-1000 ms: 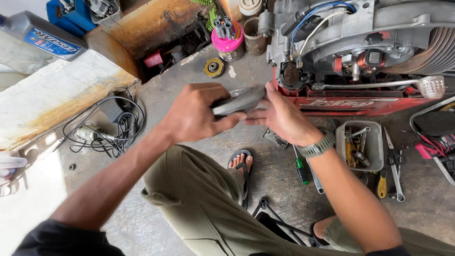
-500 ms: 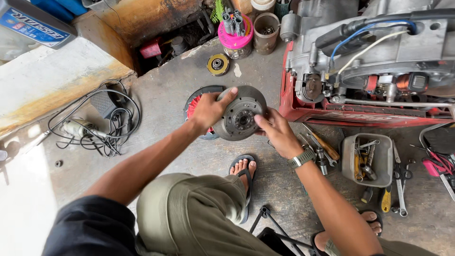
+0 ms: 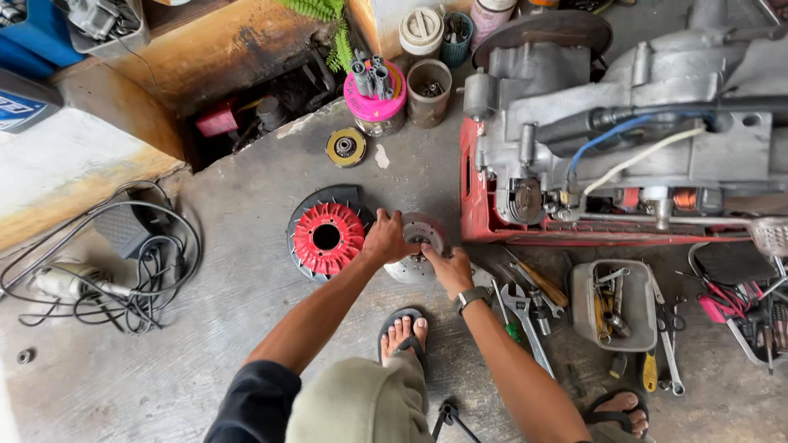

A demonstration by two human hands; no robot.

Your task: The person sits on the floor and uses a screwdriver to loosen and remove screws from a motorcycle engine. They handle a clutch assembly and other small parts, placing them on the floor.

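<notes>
Since half a second ago we have lowered the round grey metal disc [image 3: 417, 250] from in front of us down onto the concrete floor [image 3: 205, 344], and it now lies flat just right of the red finned rotor [image 3: 327, 238], close beside it, and just left of the red engine stand [image 3: 476, 205].

Our left hand [image 3: 386, 239] rests on the disc's left upper edge, its fingers [image 3: 396, 220] curled and pressed together over the rim. Our right hand [image 3: 447, 269] covers the lower right edge, fingers [image 3: 431, 261] bent onto the disc face; we cannot tell whether they pinch the rim or only press on it. A dark wristwatch [image 3: 469, 299] sits on the right wrist. Between the two hands the disc's hub and part of its pale face show. Our sandalled foot [image 3: 402, 335] is planted just below the disc.

For packages and labels: a blue container with a white label [image 3: 20, 105] stands at the far left on the pale ledge [image 3: 74, 176]. A pink-topped round tub [image 3: 374, 89] holding grey sockets stands above the rotor, with a brownish can [image 3: 428, 92] just to its right and a white lidded jar [image 3: 421, 31] behind that. A small yellow-rimmed round part [image 3: 346, 147] lies on the floor below the tub. A grey rectangular tray of tools [image 3: 614, 303] sits to the right, with an adjustable wrench [image 3: 525, 316] between it and our right hand.
</notes>
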